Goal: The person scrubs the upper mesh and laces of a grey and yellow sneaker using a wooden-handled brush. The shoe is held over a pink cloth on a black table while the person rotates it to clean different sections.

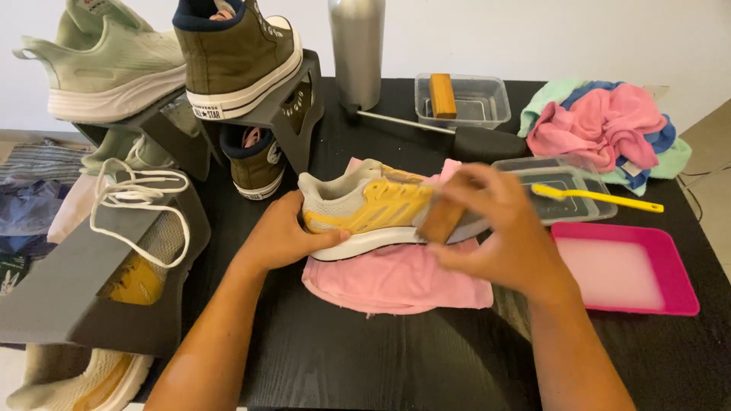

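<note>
Both forearms reach in; left hand [283,232] fingers grip shoe [365,207], right hand [499,228] fingers grip brush [440,221]. Short strokes w/ shoe steady on cloth [396,278].

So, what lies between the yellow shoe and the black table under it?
In the head view, a pink cloth lies spread between the yellow shoe and the black table.
</note>
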